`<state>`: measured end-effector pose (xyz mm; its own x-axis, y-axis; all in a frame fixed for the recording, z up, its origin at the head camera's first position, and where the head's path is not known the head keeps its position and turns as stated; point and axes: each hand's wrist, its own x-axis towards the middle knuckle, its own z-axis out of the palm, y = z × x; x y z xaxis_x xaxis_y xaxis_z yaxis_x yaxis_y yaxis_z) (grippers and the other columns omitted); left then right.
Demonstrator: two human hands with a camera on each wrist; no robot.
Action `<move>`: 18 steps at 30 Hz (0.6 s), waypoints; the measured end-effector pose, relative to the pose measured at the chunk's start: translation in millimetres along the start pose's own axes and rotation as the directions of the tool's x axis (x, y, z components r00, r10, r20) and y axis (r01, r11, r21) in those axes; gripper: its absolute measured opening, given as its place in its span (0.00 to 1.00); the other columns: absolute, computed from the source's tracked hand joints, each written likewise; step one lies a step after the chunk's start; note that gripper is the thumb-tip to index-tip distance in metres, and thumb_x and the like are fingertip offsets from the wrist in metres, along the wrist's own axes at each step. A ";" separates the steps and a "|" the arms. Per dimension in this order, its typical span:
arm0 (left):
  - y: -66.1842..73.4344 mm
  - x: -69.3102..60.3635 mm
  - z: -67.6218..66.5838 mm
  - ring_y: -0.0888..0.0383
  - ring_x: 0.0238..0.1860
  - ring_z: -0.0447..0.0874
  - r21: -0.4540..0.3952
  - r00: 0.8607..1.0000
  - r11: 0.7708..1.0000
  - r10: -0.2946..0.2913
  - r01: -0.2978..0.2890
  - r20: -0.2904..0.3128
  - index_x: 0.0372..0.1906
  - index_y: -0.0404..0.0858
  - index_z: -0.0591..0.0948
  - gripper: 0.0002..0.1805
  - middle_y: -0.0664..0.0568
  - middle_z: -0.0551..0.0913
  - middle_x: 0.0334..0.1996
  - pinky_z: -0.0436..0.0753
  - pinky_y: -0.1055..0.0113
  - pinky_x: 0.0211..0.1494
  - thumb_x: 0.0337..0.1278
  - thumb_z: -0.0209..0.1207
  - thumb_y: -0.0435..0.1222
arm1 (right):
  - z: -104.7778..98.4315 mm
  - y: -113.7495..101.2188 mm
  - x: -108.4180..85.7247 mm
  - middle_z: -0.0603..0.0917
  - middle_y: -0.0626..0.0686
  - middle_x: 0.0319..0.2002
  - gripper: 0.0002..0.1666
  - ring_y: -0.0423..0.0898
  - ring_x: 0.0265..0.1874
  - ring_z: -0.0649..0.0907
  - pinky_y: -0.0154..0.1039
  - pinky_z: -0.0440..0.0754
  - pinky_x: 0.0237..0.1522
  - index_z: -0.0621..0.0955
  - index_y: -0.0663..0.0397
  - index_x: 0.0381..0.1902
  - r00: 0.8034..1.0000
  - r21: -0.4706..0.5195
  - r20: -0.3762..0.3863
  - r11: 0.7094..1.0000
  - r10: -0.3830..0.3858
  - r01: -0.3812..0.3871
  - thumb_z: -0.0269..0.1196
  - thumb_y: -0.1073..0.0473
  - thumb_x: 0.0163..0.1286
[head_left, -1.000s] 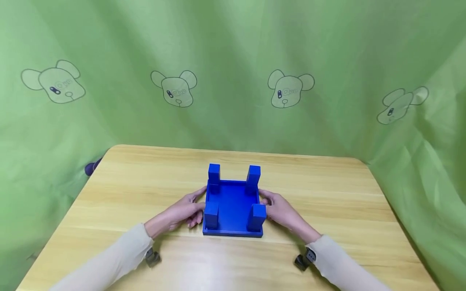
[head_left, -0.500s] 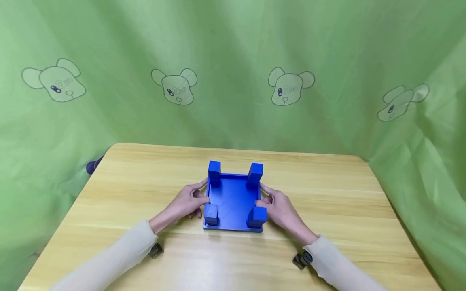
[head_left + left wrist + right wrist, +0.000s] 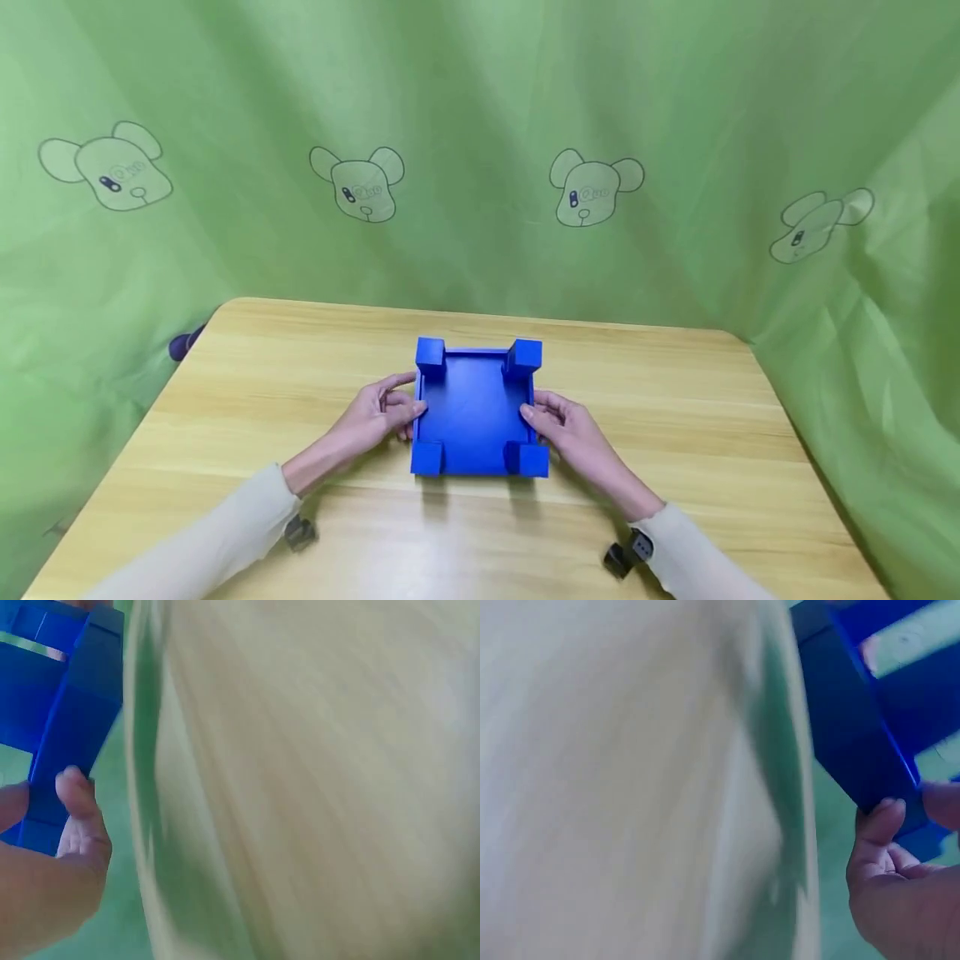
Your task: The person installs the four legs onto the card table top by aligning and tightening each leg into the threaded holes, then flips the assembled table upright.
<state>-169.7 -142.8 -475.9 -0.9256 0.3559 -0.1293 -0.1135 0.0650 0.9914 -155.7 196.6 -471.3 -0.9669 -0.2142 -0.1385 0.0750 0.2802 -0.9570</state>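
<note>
A blue square piece [image 3: 476, 408] with a raised rim and a block-like post at each corner, like a small upturned table, is held over the wooden table. It leans so that its posts point towards me, and shadows fall below its near side. My left hand [image 3: 372, 414] grips the left rim, thumb on the inner side and fingers outside. At the opposite rim, my right hand [image 3: 576, 427] pinches the piece in the same way. Both wrist views show the blue side wall [image 3: 79, 727] between thumb and fingers; the far fingers are partly hidden.
The wooden table [image 3: 645, 367] extends on all sides of the hands. A green curtain [image 3: 480, 167] with bear-head outlines encloses its back and sides. A dark rounded object [image 3: 180, 346] shows beyond the left edge. A small black device hangs at each wrist.
The blue piece has been raised off the table and tilted, its posts swinging from upright towards me. Both thumbs have moved onto its inner face.
</note>
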 end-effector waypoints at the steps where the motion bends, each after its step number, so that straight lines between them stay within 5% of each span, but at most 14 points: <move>1: 1.4 -0.2 0.6 0.54 0.33 0.84 -0.017 1.000 1.000 -0.003 0.003 -0.012 0.79 0.24 0.67 0.35 0.43 0.87 0.40 0.86 0.65 0.38 0.77 0.66 0.32 | -2.0 -1.9 -1.0 0.87 0.59 0.51 0.31 0.45 0.46 0.85 0.35 0.85 0.49 0.77 0.72 0.72 1.000 0.041 0.005 0.999 0.014 -0.014 0.66 0.53 0.83; 5: 12.3 0.1 3.8 0.56 0.37 0.84 -0.045 0.999 0.999 0.014 -0.016 -0.040 0.63 0.21 0.79 0.22 0.47 0.88 0.40 0.86 0.64 0.45 0.77 0.66 0.33 | -11.6 -11.3 -5.9 0.87 0.58 0.61 0.27 0.45 0.58 0.83 0.37 0.80 0.60 0.83 0.69 0.67 1.000 0.073 0.001 0.997 -0.004 0.004 0.68 0.54 0.81; 8: 24.9 -1.3 5.5 0.55 0.41 0.87 -0.010 0.996 0.998 0.058 -0.059 -0.061 0.61 0.22 0.82 0.19 0.45 0.89 0.43 0.88 0.61 0.50 0.77 0.66 0.32 | -19.1 -18.0 -9.5 0.88 0.53 0.60 0.18 0.42 0.62 0.80 0.35 0.76 0.63 0.90 0.63 0.58 0.997 0.031 -0.025 0.997 -0.071 0.072 0.70 0.56 0.79; 11: 38.1 -6.5 5.9 0.51 0.44 0.88 0.108 0.985 0.985 0.143 -0.133 -0.097 0.62 0.25 0.84 0.19 0.45 0.90 0.47 0.88 0.60 0.51 0.76 0.67 0.33 | -24.9 -24.4 -11.7 0.89 0.48 0.44 0.07 0.39 0.47 0.82 0.33 0.79 0.51 0.91 0.62 0.44 0.991 0.047 -0.047 0.990 -0.129 0.131 0.70 0.63 0.77; 14: 48.7 -12.8 5.8 0.47 0.46 0.86 0.265 0.954 0.933 0.279 -0.242 -0.112 0.60 0.29 0.87 0.17 0.47 0.90 0.48 0.86 0.61 0.49 0.75 0.69 0.35 | -27.5 -32.3 -14.3 0.91 0.45 0.36 0.12 0.37 0.37 0.86 0.32 0.84 0.41 0.90 0.67 0.53 0.985 0.111 -0.053 0.979 -0.164 0.169 0.67 0.70 0.76; 18: 55.4 -23.4 3.0 0.47 0.49 0.80 0.378 0.887 0.846 0.447 -0.377 -0.116 0.59 0.33 0.89 0.15 0.51 0.84 0.45 0.78 0.57 0.51 0.71 0.71 0.32 | -27.8 -43.4 -19.7 0.89 0.49 0.27 0.27 0.40 0.22 0.85 0.31 0.83 0.25 0.78 0.75 0.71 0.977 0.122 -0.027 0.969 -0.213 0.215 0.63 0.73 0.77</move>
<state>-153.2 -144.8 -418.0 -0.9135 0.2363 0.3312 0.3895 0.2733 0.8795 -146.6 214.7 -419.9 -0.9670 -0.2434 0.0758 -0.1054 0.1112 -0.9882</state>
